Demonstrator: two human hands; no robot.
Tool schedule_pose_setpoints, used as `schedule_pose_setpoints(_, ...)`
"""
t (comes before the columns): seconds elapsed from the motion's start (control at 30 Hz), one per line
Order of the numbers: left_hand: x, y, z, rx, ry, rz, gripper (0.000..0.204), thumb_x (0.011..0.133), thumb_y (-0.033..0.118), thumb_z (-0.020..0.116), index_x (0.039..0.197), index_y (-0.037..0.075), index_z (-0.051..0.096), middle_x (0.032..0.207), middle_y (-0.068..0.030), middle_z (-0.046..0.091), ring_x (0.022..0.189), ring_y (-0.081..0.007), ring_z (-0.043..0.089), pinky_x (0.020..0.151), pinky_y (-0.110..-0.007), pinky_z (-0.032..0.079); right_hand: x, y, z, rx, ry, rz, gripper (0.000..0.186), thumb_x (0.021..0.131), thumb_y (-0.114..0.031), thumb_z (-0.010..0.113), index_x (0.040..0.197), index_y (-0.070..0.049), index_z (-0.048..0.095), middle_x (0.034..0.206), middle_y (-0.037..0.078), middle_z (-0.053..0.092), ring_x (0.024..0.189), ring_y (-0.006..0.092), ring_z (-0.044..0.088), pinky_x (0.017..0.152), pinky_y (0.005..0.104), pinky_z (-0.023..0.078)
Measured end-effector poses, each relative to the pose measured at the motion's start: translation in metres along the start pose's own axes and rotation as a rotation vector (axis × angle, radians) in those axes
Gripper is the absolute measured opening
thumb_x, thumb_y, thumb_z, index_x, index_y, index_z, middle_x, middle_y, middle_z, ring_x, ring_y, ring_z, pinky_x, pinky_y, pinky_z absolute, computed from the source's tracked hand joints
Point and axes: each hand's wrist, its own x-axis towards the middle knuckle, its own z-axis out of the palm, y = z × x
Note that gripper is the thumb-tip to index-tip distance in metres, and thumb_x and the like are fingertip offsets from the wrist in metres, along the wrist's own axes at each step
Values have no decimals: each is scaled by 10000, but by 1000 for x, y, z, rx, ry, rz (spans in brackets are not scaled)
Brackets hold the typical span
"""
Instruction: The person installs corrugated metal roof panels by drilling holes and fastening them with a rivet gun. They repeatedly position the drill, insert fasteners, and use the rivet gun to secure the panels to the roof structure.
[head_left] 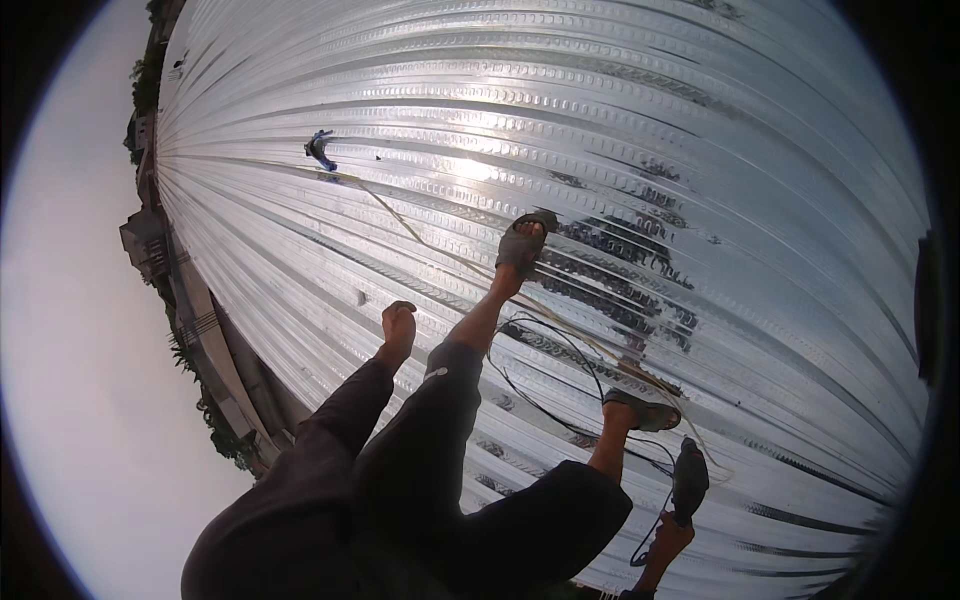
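Note:
My right hand [672,538] grips a dark corded power tool [690,480], drill-like in shape, at the lower right beside my sandaled foot [645,412]. A black cord [520,395] runs from near the tool and loops over the ribbed metal roof [420,240] between my feet. Left of my knee, my left hand [398,322] hangs above the sheets with its fingers curled closed. Whatever it may hold is hidden.
A pale yellowish line [395,212] stretches across the ribs past my other sandaled foot [524,242]. Farther off lies a blue and dark object [320,150]. At the left, the roof edge drops toward buildings [150,240] and trees. Dark stains [630,260] mark the sheets.

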Motion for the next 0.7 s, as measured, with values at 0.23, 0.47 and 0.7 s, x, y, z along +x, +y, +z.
schedule_pose_setpoints(0.23,178,19,-75,511,-145,98,317,860,209,496,995,53,737,1003,-201,726,992,-388,676,884,-464,508,-30,-124,102,-271,-26,-27,129,746,-38,725,785,-48,602,590,-8,510,457,90,444,434,281,325)
schedule_pose_setpoints(0.47,184,-37,-161,581,-150,-325,280,897,275,566,1046,125,749,1034,-189,734,1020,-387,684,910,-472,521,-90,-296,221,-383,-223,34,156,762,-75,729,897,-40,659,575,-17,505,437,96,451,388,289,309)
schedule_pose_setpoints(0.7,276,-77,-108,453,-130,-329,351,911,374,593,1074,103,745,1012,-149,747,1006,-345,699,905,-459,527,-104,-310,280,-576,-267,-66,185,870,-127,668,1017,-16,692,636,18,546,478,129,476,437,317,386)
